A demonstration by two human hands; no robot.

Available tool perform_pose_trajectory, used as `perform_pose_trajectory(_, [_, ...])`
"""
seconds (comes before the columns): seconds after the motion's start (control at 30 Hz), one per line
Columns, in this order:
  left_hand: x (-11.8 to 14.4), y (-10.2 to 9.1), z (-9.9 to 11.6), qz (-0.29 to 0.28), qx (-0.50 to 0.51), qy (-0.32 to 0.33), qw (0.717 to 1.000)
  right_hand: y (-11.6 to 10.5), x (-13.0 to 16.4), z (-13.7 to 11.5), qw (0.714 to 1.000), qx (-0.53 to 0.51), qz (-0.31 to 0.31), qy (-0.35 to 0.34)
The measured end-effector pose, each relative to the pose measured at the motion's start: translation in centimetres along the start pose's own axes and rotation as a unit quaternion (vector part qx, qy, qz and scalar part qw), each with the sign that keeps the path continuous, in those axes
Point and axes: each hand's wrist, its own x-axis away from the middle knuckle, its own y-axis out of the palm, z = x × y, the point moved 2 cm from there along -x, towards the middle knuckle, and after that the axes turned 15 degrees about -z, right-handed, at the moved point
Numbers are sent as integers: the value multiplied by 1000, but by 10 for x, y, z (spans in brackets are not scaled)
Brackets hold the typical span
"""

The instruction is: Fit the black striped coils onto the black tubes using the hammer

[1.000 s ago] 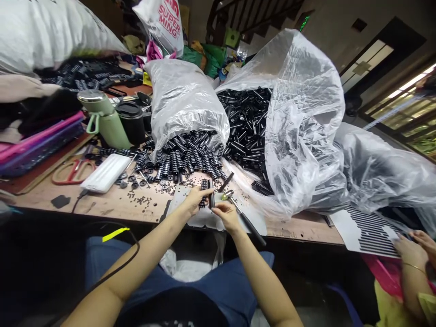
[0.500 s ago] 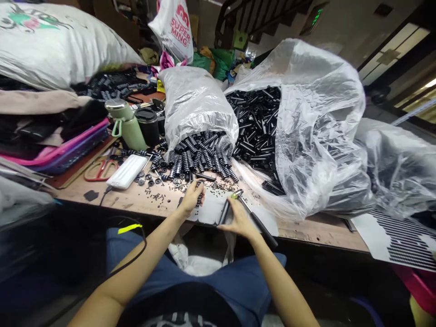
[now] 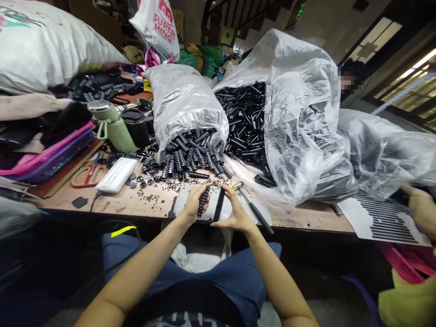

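Observation:
My left hand grips a short black ribbed stack of rings over a grey plate at the near table edge. My right hand holds a plain black tube upright beside it, fingers spread along the tube. A small hammer with a metal head lies just right of my right hand. Behind my hands, a clear bag spills ribbed black pieces onto the table. A bigger clear bag holds plain black tubes.
Small black washers and bits litter the wooden table. A white power bank, red scissors, a green flask and a black cup stand at left. Another person's hand rests by a striped sheet at right.
My right hand has stood the black tube more upright next to the ribbed stack, and my left hand has drawn the stack closer. The view shifted; another person's hand appears at right.

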Motion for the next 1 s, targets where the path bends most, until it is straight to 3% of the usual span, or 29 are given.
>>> perform_pose_trajectory(0.07, [-1, 5, -5, 15, 26, -4, 1000, 7, -7, -15, 998, -30, 3, -58])
perform_pose_trajectory(0.2, [-1, 16, -11, 32, 16, -31, 999, 19, -13, -14, 997, -34, 5, -75])
perform_pose_trajectory(0.57, [-11, 35, -15, 41, -56, -124, 990, 26, 4, 7, 996, -70, 57, -11])
perform_pose_trajectory(0.7, [-15, 28, -28, 40, -110, -132, 984, 32, 5, 14, 998, -11, 61, 26])
perform_pose_trajectory(0.77, [-16, 18, -37, 25, -210, -94, 973, 38, 5, 20, 995, 38, 65, 58])
perform_pose_trajectory(0.83, [-18, 8, -46, -2, -384, -13, 923, 44, 5, 29, 988, 80, 86, 98])
perform_pose_trajectory(0.9, [-20, 1, -56, -31, -556, 74, 827, 51, 5, 37, 978, 108, 111, 139])
perform_pose_trajectory(1.0, [-21, -8, -72, -62, -713, 113, 689, 58, 9, 43, 968, 131, 110, 183])
